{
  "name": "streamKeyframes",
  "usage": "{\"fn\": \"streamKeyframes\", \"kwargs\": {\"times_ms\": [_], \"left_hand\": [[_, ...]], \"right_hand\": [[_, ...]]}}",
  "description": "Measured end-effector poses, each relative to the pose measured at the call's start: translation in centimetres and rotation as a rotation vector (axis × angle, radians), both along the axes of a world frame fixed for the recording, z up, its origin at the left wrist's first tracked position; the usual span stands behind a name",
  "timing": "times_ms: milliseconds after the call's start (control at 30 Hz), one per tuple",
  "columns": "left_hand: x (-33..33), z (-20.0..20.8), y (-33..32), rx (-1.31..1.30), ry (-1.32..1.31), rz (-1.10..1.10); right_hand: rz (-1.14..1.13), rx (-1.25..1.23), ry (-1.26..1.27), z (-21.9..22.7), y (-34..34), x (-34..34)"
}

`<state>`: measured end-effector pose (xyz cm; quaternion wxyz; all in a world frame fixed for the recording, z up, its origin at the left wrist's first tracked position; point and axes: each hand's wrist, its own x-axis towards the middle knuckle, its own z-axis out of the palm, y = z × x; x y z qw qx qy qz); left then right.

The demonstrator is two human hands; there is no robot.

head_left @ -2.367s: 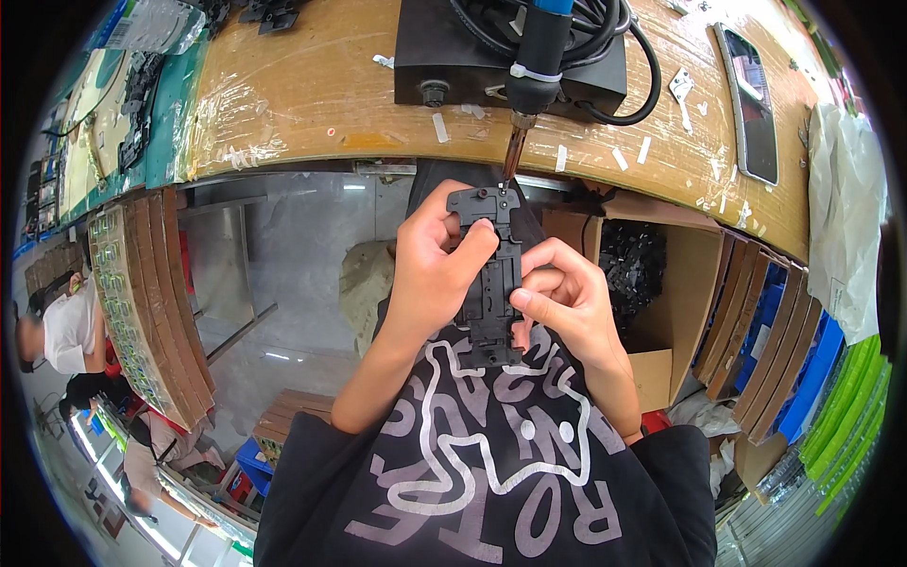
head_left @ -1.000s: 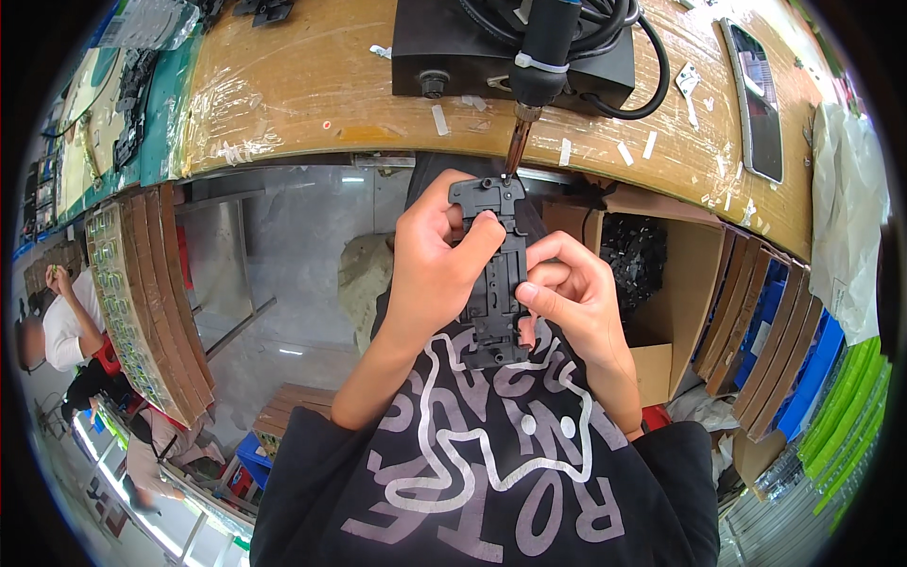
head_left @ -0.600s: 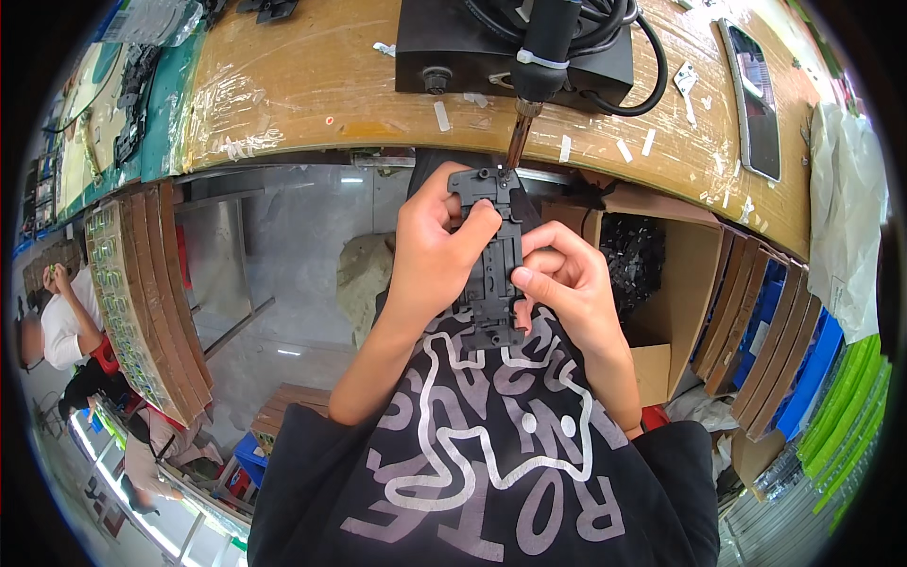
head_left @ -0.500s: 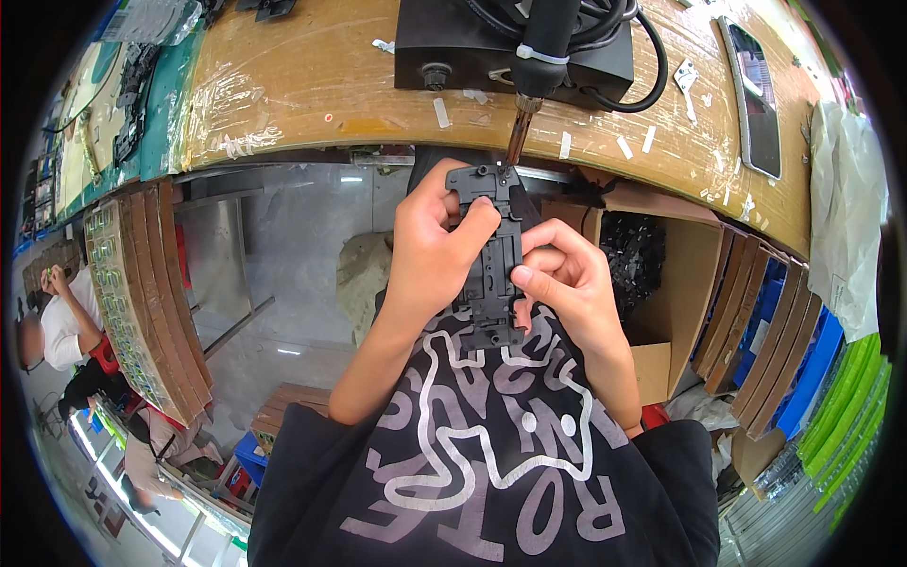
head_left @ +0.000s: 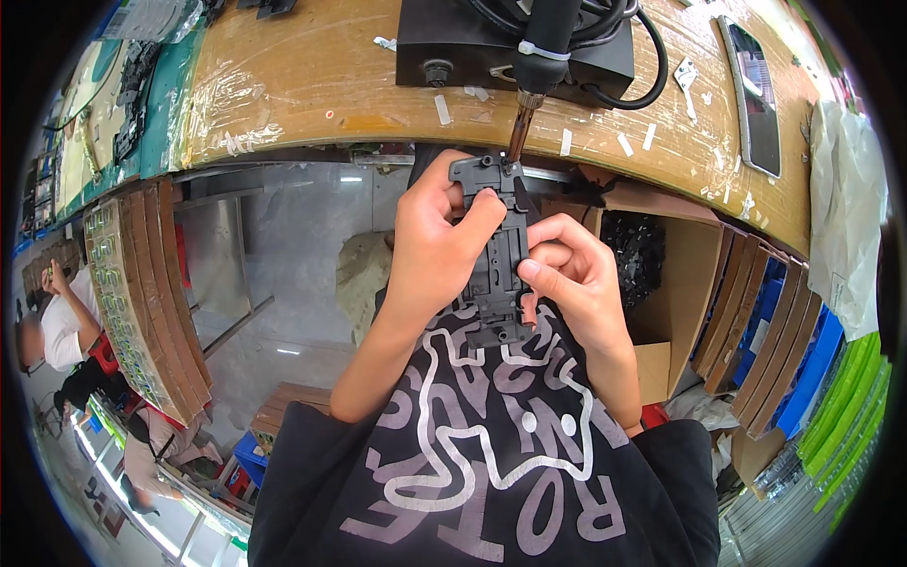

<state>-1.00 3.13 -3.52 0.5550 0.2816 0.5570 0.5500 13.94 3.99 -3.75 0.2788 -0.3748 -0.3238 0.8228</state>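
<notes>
Both hands are up at the edge of the desk (head_left: 312, 90) now, and the black plastic frame part (head_left: 498, 255) sits between them, held upright just below the desk's rim. The left hand (head_left: 436, 248) has its fingers closed round the upper left side of the part, thumb lying across the front near the top. The right hand (head_left: 573, 276) grips the right edge lower down, fingers curled tight and the thumb pressed onto the face of the part.

Compared with a couple of seconds back, the part has come up: its top edge was lower then, and now it meets the metal tip of the soldering iron (head_left: 540, 57) that pokes out over the desk edge. The iron's tip touches the part's upper right corner. The iron itself has not shifted; it lies across the black box-shaped station (head_left: 453, 47), its thick cable (head_left: 652, 71) looped to the right.

Further right on the desk lies a dark phone-like slab (head_left: 751, 94), unmoved. Below the desk, an open cardboard box (head_left: 680, 274) holds a heap of small black parts (head_left: 635, 253), just beside the right hand. Far left, another person in a white top (head_left: 61, 321) bends over their own work.
</notes>
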Motion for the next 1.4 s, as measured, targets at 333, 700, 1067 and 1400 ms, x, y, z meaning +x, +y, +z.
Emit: {"fn": "streamKeyframes", "kwargs": {"times_ms": [333, 700, 1067, 1400], "left_hand": [[0.07, 0.14, 0.09, -0.003, -0.028, 0.006], [-0.11, -0.01, 0.10, -0.007, -0.032, -0.007], [0.02, -0.07, -0.02, -0.008, -0.020, 0.005], [-0.01, 0.02, -0.06, -0.009, -0.040, 0.001]], "right_hand": [[-0.011, -0.007, -0.005, 0.19, 0.01, -0.03], [-0.012, -0.013, 0.004, 0.00, -0.08, -0.08], [-0.019, -0.006, -0.013, 0.19, -0.14, -0.17], [-0.031, -0.001, -0.016, 0.20, -0.30, -0.20]]}}
